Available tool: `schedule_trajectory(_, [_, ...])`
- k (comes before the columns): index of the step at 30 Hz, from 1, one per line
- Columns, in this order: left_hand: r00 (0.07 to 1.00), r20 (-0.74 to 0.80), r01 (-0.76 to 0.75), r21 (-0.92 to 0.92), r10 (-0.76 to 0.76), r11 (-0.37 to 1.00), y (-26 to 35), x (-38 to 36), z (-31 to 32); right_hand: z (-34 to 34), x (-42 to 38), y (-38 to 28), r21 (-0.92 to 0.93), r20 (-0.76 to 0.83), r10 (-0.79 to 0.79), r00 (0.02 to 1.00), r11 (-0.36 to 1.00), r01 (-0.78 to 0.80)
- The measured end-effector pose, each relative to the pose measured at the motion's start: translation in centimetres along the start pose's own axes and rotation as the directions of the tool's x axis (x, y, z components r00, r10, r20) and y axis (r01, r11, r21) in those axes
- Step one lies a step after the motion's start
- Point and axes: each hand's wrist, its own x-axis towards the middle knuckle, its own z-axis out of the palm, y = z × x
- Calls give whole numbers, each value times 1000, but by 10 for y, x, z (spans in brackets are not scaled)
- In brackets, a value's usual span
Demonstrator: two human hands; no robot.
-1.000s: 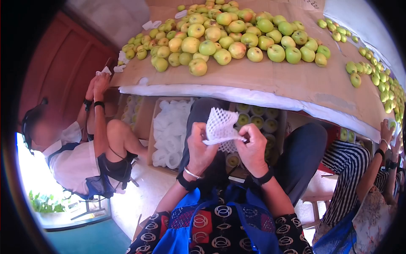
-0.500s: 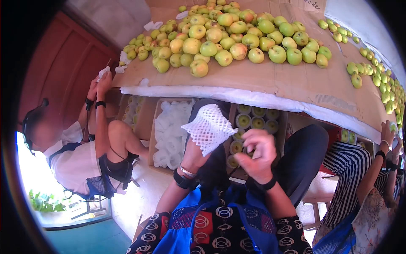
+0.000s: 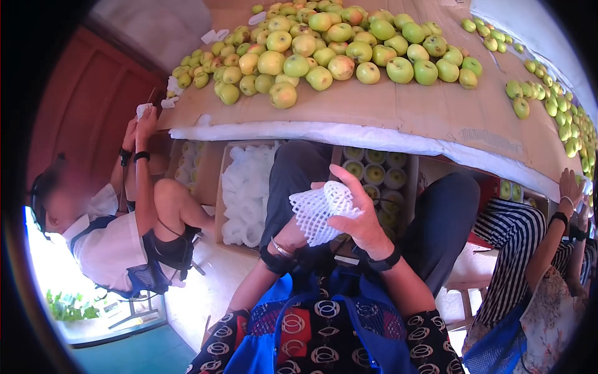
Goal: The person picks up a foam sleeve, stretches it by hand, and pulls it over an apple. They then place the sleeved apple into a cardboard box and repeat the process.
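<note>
A white foam net sleeve (image 3: 324, 212) is between my hands, over the boxes and my knees. My left hand (image 3: 291, 237) holds it from the left, with its fingers mostly hidden behind the mesh. Around the sleeve's right end is my right hand (image 3: 366, 225), the thumb against the lower edge and the fingers curving above. Whether an apple is inside the mesh, I cannot tell. Below, a box of apples in foam nets (image 3: 375, 174) stands between my legs. To the left is a box of loose white foam nets (image 3: 246, 193).
A large heap of green-yellow apples (image 3: 324, 50) lies on the cardboard-covered table (image 3: 398, 115), its front edge wrapped in white. One person (image 3: 106, 230) sits at the left, holding something white. At the right edge another person's hands (image 3: 570, 193) are by more apples.
My right hand has moved in from the right and closed around the sleeve. The sleeve has shifted right and down and looks narrower. The view has tilted slightly.
</note>
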Motion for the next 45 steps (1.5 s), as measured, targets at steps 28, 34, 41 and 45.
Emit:
schedule_trajectory(28, [840,-443,-179,319,313,931,-18,13,25,13,-6,21,-647,-102,-347,932,735,203])
schedule_trajectory(34, [830,-451,-157,375,328,914,-18,17,26,16,-5,22,-522,-139,-371,918,816,250])
schedule_trajectory(41, [757,-608,-344,-59,240,937,-3,25,20,-2,1,8,-95,-406,-364,838,929,357])
schedule_trajectory(45, [703,-629,-409,22,331,912,8,28,22,-14,2,-11,21,-554,-264,789,944,330])
